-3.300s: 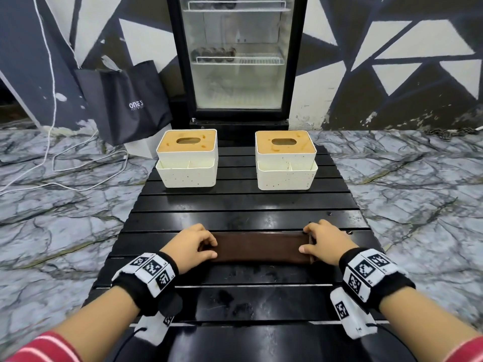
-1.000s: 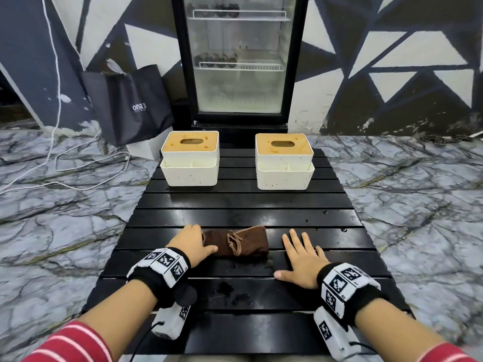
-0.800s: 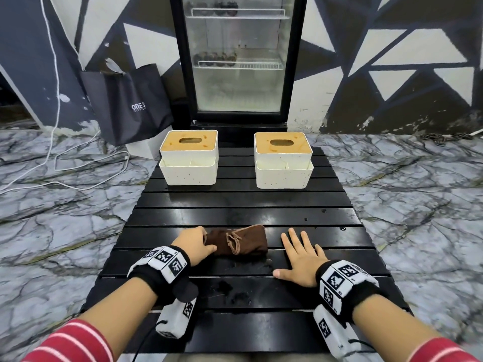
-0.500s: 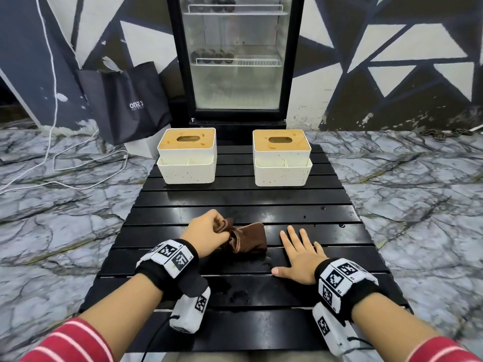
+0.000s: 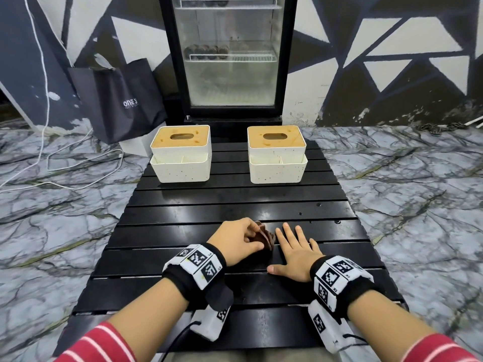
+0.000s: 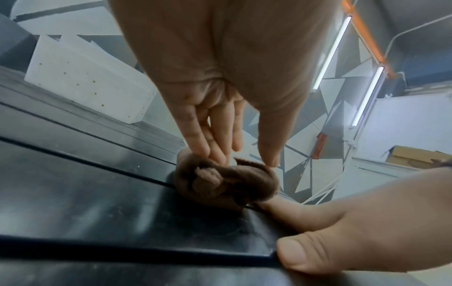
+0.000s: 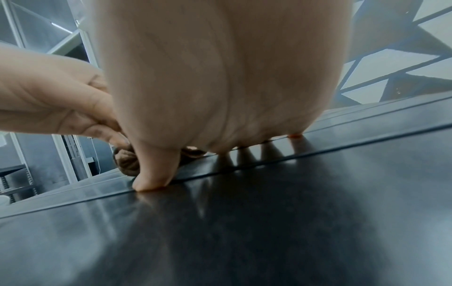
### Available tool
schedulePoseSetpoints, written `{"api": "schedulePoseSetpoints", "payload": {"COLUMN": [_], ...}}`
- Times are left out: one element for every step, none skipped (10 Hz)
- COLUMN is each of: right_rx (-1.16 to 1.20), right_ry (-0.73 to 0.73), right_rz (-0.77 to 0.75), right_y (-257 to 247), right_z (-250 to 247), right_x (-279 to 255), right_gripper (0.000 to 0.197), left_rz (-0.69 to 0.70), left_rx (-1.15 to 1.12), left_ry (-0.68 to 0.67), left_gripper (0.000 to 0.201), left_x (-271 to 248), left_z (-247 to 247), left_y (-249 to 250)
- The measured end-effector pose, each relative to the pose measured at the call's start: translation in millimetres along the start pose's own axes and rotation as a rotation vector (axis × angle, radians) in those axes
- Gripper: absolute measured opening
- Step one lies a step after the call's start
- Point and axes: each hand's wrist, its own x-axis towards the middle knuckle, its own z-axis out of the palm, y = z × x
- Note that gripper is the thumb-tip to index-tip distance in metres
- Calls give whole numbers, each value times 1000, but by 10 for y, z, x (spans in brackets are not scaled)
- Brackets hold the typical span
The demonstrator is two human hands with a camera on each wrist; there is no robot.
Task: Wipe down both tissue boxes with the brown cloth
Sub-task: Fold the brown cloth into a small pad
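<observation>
The brown cloth (image 5: 264, 237) lies bunched into a small wad on the black slatted table (image 5: 235, 205), near its front middle. My left hand (image 5: 241, 237) grips the wad, fingers and thumb closing on it from above (image 6: 227, 164). Just right of the cloth, my right hand (image 5: 295, 246) lies flat on the table with fingers spread, its thumb (image 7: 156, 174) pressed on a slat. Two white tissue boxes with tan tops stand at the table's far end: one at the left (image 5: 181, 155), one at the right (image 5: 277, 155). Both are well beyond my hands.
A glass-door fridge (image 5: 230, 56) stands behind the table. A dark bag (image 5: 117, 100) leans at the back left, with white cables (image 5: 65, 163) on the marble floor. The table's edges drop to the floor on both sides.
The cloth went from a flat strip held at both ends to a small wad. My left hand gathered it rightward, up against my right hand, which let go and rests flat.
</observation>
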Motion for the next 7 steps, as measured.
{"api": "schedulePoseSetpoints", "payload": {"right_rx": [-1, 1, 2, -3, 0, 22, 50], "right_ry": [-5, -7, -4, 0, 5, 24, 16], "right_rz": [-1, 0, -2, -7, -5, -11, -16], "right_y": [-2, 4, 9, 5, 2, -12, -26], "right_z": [-2, 4, 6, 8, 8, -11, -64], "right_x": [-6, -8, -2, 7, 6, -26, -56], "right_gripper": [94, 94, 94, 94, 94, 94, 94], "left_rz": [98, 178, 174, 143, 137, 141, 144], "left_rx": [213, 457, 522, 547, 566, 556, 525], "left_ry": [-2, -36, -134, -265, -276, -272, -266], "left_gripper": [34, 45, 54, 62, 70, 74, 72], "left_x": [-31, -31, -1, 7, 0, -10, -22], "left_z": [-13, 25, 69, 132, 172, 178, 121], "left_y": [-17, -84, -131, -179, -211, -235, -222]}}
